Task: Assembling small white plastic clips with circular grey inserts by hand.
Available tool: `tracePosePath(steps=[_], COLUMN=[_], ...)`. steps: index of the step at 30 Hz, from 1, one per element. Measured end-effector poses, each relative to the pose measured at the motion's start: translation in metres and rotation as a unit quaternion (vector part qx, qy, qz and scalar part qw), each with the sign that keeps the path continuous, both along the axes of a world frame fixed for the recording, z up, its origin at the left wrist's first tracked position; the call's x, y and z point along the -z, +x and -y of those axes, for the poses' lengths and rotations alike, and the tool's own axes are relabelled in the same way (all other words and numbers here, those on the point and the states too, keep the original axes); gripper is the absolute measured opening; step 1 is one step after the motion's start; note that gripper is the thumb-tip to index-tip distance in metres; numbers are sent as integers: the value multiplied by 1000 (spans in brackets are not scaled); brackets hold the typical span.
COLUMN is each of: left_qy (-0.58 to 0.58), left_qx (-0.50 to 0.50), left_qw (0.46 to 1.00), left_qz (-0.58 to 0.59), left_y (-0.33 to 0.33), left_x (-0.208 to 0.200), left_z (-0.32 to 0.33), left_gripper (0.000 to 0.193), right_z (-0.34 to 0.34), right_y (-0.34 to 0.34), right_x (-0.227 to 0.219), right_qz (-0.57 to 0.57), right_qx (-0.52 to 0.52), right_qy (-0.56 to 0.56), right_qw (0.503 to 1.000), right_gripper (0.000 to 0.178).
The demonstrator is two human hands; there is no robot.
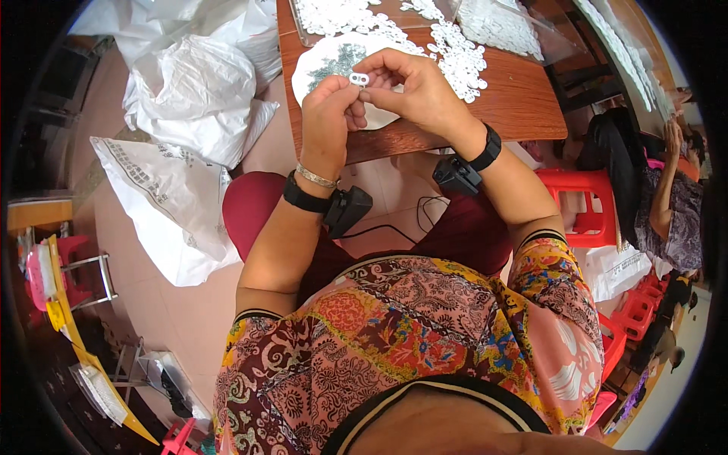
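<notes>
A small white oval plastic piece with two dark round spots is held up over the table's near edge. My left hand pinches it between thumb and fingers. My right hand is closed against the same piece from the right, thumb and forefinger at its side. Whether a smaller part sits in the right fingertips is too small to tell. Beneath both hands lies a white round plate, partly hidden, with a heap of small grey metal-looking bits on it.
Many loose white pieces spread over the brown wooden table, beside a full clear bag. White sacks stand on the floor at left. Red stools and another person are at right. Black wrist straps carry small boxes.
</notes>
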State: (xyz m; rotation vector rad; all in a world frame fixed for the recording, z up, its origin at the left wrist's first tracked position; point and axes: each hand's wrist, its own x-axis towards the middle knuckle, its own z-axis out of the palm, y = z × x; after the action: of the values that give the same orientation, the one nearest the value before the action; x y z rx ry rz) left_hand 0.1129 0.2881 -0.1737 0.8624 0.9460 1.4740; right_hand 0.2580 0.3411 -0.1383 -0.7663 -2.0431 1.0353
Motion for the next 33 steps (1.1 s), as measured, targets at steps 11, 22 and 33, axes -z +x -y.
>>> tracePosePath(steps=[11,22,33], left_qy=[-3,-1,24], left_qx=[-4,-53,-64], left_qw=[999,998,997], left_qz=[-51,-31,-34], left_y=[1,4,7], left_x=[-3,-5,-2], left_z=[-1,1,6], left_gripper=[21,21,21], right_z=[3,13,15], right_y=[-1,-8,-9], right_x=[-4,-9,-9], right_qz=[41,99,100], right_qx=[6,41,34], right_qy=[37,280,279], right_qw=[998,954,954], right_gripper=[24,20,15])
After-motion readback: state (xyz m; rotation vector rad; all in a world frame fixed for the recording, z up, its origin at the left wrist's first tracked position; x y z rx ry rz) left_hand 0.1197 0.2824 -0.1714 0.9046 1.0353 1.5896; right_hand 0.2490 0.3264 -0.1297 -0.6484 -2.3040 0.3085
